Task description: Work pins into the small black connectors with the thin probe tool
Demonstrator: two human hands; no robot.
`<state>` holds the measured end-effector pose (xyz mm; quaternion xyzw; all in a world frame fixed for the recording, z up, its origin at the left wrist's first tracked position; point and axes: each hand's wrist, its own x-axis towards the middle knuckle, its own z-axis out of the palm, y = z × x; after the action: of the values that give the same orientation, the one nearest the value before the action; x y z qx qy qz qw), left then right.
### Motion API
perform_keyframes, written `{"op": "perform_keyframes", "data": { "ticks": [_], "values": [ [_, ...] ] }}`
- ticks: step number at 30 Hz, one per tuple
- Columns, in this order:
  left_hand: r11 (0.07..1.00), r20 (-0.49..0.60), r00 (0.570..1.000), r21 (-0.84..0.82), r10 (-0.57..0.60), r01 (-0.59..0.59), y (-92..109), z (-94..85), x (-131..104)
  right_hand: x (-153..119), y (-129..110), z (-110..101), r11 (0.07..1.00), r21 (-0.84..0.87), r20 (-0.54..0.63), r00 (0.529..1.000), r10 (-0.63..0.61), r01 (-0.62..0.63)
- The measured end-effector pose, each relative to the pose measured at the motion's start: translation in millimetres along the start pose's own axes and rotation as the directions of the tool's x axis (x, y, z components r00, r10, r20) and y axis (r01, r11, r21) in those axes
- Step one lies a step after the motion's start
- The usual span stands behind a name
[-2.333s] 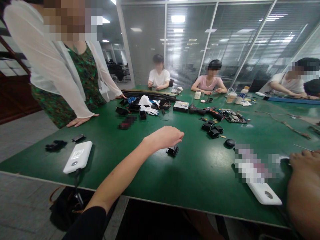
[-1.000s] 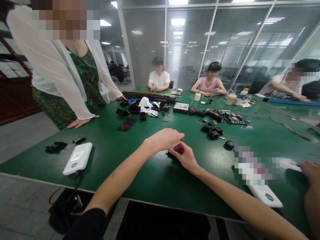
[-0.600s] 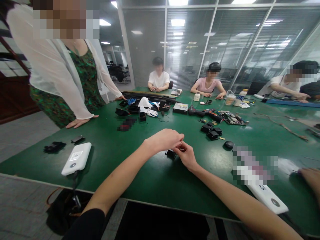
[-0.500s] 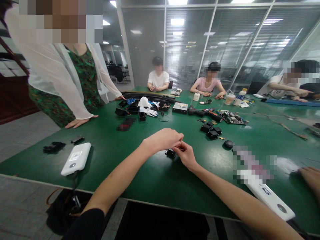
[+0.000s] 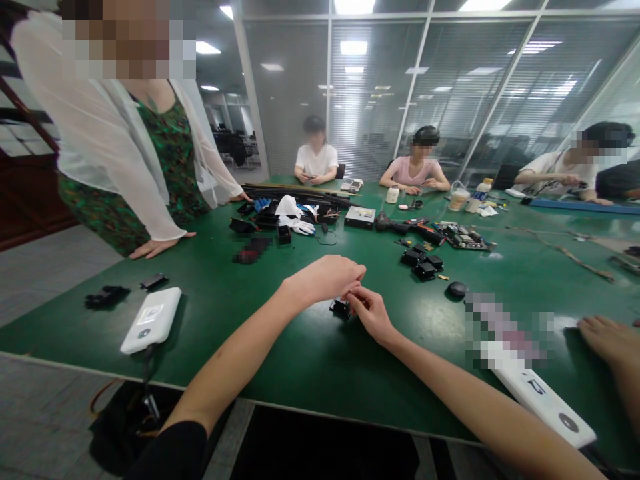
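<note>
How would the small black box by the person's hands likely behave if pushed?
The small black box looks squared and hard-edged, so it is probably stiff and unlikely to roll. The green table has a smooth-looking sheen, so it may slide easily. Its small size suggests little weight, though its contents are hidden.

One left hand (image 5: 330, 275) and one right hand (image 5: 372, 315) made two in play, with just one black box (image 5: 340, 309) at their fingers! Further out, the clustered black boxes (image 5: 425, 270) numbered four, as best the overlap allowed. White power banks (image 5: 151, 321)? A pair! One circuit board (image 5: 463, 237), one silver drive (image 5: 361, 217), one cup (image 5: 459, 198), then four co-workers (image 5: 317, 160), plus one extra hand (image 5: 603, 337) at far right.
</note>
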<state>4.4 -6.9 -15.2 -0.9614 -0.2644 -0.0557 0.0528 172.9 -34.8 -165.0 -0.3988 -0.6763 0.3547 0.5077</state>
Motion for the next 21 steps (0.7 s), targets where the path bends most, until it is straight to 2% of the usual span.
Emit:
{"op": "perform_keyframes", "data": {
  "ticks": [6, 9, 21],
  "values": [
    [1.0, 0.014, 1.0, 0.006, -0.007, 0.007, 2.4, -2.2, 0.2, 1.2, 3.3, -0.5, 1.0, -0.016, -0.119, 0.993, 0.017, -0.019],
    [1.0, 0.015, 1.0, 0.011, -0.003, 0.003, 2.9, -2.8, 0.4, 2.0, 6.4, -0.2, 0.999, -0.035, -0.136, 0.991, 0.009, -0.014],
    [1.0, 0.0, 1.0, 0.003, 0.017, -0.017, 0.1, 1.4, 0.7, -1.6, -1.5, -1.3, 0.999, -0.014, -0.034, 0.999, -0.03, 0.029]
  ]
}}
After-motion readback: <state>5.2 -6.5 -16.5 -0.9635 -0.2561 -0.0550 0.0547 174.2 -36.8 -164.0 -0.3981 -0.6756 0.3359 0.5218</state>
